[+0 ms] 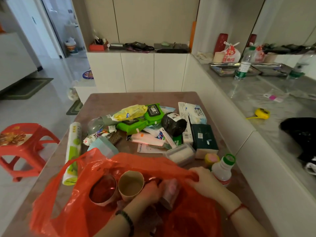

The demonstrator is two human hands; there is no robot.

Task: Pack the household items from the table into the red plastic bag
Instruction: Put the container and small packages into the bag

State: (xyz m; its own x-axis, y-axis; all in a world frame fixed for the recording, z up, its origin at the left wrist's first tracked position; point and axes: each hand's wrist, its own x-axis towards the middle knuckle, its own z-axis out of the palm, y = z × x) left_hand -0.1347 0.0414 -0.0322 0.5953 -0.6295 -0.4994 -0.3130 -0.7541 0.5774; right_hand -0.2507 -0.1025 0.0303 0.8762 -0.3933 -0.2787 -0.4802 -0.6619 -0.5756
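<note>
Head view: the red plastic bag (82,202) is seen lying open at the near edge of the table (106,103). The left hand (150,189) is sunk inside the bag's mouth, its fingers curled round a pale pink pack (171,189). The right hand (205,183) is closed on the bag's right rim, which is pinched between fingers and thumb. The hands are apart, with the pink pack between them.

Two cardboard tubes (130,184) are set in the bag, open ends up, just left of the left hand.

Beyond the bag, a heap of items is spread on the table:
- two green wipe packs (152,112)
- one yellow pack (130,112)
- one black roll (173,124)
- one dark green tissue box (204,139)
- one lint roller (181,153)
- one white bottle (221,170) with a green cap
- one long white-and-green roll (73,151)

Printed labels are carried by several of these, but no writing can be read.
</note>
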